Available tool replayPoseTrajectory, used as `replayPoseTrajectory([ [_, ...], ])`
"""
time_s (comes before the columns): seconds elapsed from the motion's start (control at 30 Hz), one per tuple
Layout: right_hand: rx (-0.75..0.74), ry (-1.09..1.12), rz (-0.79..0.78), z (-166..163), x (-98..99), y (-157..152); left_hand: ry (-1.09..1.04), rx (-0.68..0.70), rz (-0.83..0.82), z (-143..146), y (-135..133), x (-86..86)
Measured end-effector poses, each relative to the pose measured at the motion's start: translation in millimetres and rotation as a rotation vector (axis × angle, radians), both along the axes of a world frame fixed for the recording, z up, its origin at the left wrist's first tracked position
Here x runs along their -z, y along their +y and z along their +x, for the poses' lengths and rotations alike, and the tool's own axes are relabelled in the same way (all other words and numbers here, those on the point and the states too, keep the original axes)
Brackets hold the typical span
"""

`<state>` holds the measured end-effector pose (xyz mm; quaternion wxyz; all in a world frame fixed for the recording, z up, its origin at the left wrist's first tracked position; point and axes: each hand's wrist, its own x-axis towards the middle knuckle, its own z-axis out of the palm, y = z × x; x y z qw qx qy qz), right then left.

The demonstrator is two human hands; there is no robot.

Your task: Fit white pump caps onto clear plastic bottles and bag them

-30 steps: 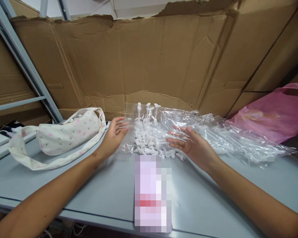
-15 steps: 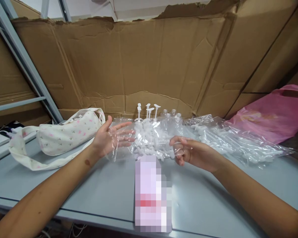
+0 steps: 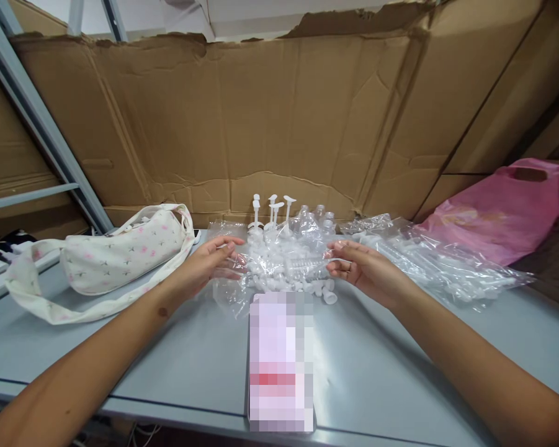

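On my feed, left hand (image 3: 214, 257) and right hand (image 3: 360, 267) half-curled, hold unclear, by white pieces (image 3: 283, 251); rightward, white-filled clear bags (image 3: 451, 267).

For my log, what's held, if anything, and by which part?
Grip unclear: left hand and right hand are at opposite sides of a clear bag.

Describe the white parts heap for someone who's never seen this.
On the grey table, look between the left hand and right hand. The heap of white plastic parts has upright stems at its back, unlike the clear plastic bags farther right.
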<state>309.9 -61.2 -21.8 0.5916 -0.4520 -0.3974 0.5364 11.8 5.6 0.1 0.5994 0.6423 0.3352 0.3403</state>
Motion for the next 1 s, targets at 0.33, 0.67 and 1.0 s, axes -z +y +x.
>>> replayPoseTrajectory([
  [0.33,0.146,0.012,0.074,0.7,-3.9,-2.1,0.279,0.303,0.07,4.3,-13.3,-1.0],
  [0.67,-0.021,-0.041,-0.035,-5.2,-2.4,-4.9,0.214,0.237,0.037,7.1,-17.8,0.4],
  [1.0,-0.073,0.018,-0.006,-22.4,-3.5,-12.7,0.169,0.205,0.11,16.6,-30.2,5.4],
])
